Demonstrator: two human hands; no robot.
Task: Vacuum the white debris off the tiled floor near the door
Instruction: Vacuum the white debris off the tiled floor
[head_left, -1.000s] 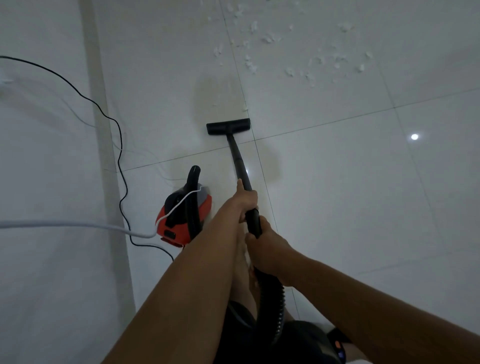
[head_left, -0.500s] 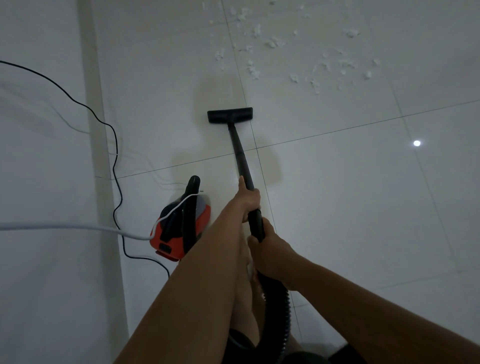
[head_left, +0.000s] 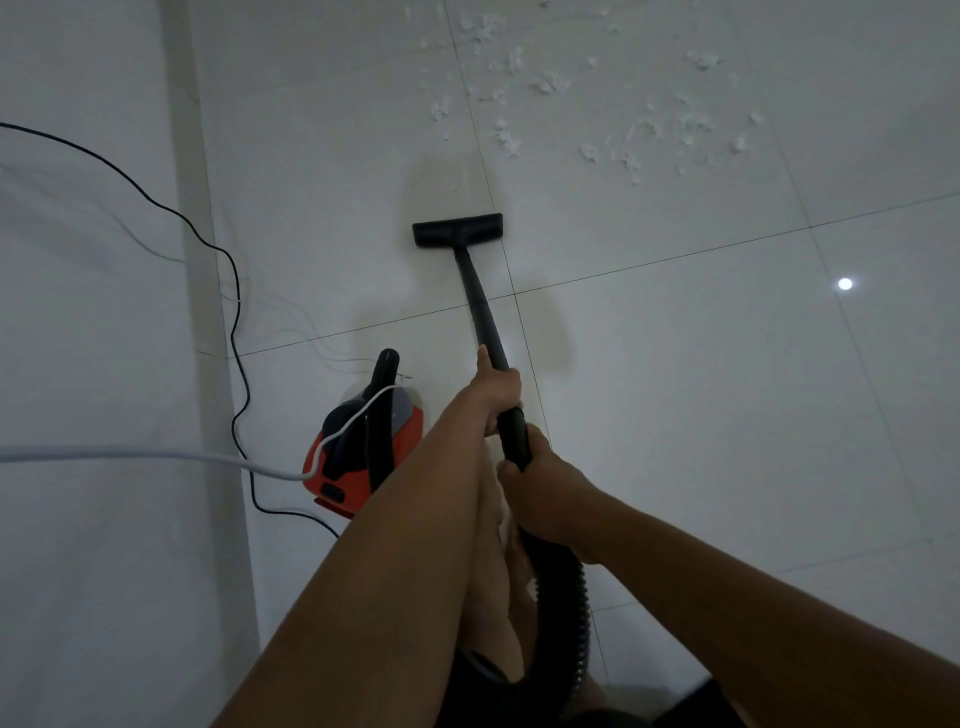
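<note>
Low in the frame's centre, a ribbed black hose (head_left: 563, 613) curls up between a person's forearms. The right hand (head_left: 540, 488) wraps closed around the point where hose meets wand (head_left: 480, 306). Just above it the left hand (head_left: 493, 395) curls around the tube, thumb lying along it. That two-handed hold on the near end looks apt: the wand reads as stiff and light, while the hose is soft and would flex if pushed.

At centre left, just beside the left forearm, sits a red vacuum (head_left: 363, 447), a white cable (head_left: 156, 457) draped over it. A black cord (head_left: 236, 312) snakes along the left side past a pale upright surface (head_left: 78, 519); wall or door cannot be told.

The wand slopes up the frame to the nozzle (head_left: 458, 230), flat on the floor (head_left: 727, 389) just above a tile joint. The white debris (head_left: 613, 130) lies scattered across the upper right and top centre, near the nozzle but apart from it, none yet under it. The scraps look fluffy and weightless, likely to lift easily or skitter away from a fast stroke.

The glossy tile should let the nozzle glide. Open room lies ahead and to the right; the left side is hemmed in by the cords and that upright surface, and the vacuum may snag either cord if dragged.
</note>
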